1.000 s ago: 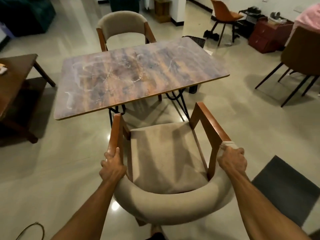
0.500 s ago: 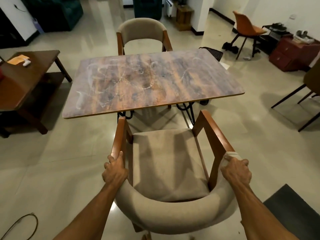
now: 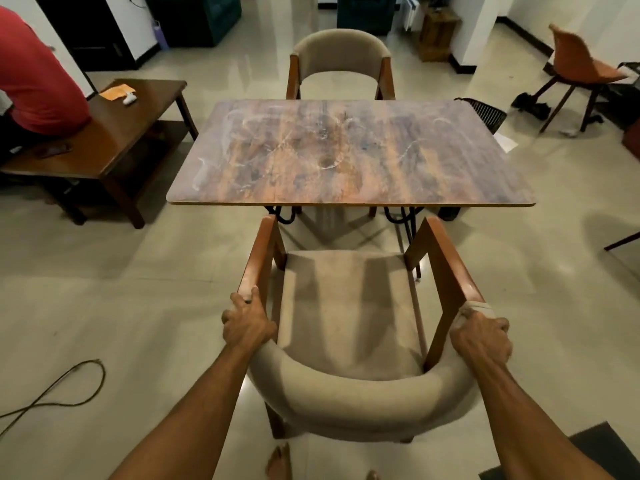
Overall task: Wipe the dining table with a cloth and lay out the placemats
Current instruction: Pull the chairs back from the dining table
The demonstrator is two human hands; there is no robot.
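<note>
At the near long edge of the counter (image 3: pixel 349 150), a person grips an upholstered armchair (image 3: pixel 349 323) by its 2 wooden armrests. The left hand (image 3: pixel 247 325) is wrapped tight around the rear of the left armrest; the right hand (image 3: pixel 481 337) is closed around the rear of the right armrest with a pale cloth (image 3: pixel 474 308) pinched between palm and wood.

Compared with 1 second ago, the counter has swung from a slant to sit square and centred in the head view, and the chair's front legs have drawn closer to its edge. That points to the chair being lined up with, or slid toward, the counter rather than any wiping being under way.

Pale swirling smears cover the bare wood-grain top, so the wipe looks not yet done. No placemats are visible anywhere, and where they are kept cannot be told.

A gap of open floor separates the chair's front from the counter's near edge, with black metal legs (image 3: pixel 401 216) just beneath that edge. A matching chair (image 3: pixel 341 62) is at the far side. To the left a low wooden side table (image 3: pixel 114 133) stands apart, with someone in a red top (image 3: pixel 38 74) at it; a cable (image 3: pixel 62 386) loops on the floor near the left arm. A dark mat (image 3: pixel 595 455) lies at the lower right. Both short ends of the counter appear free to walk around.
</note>
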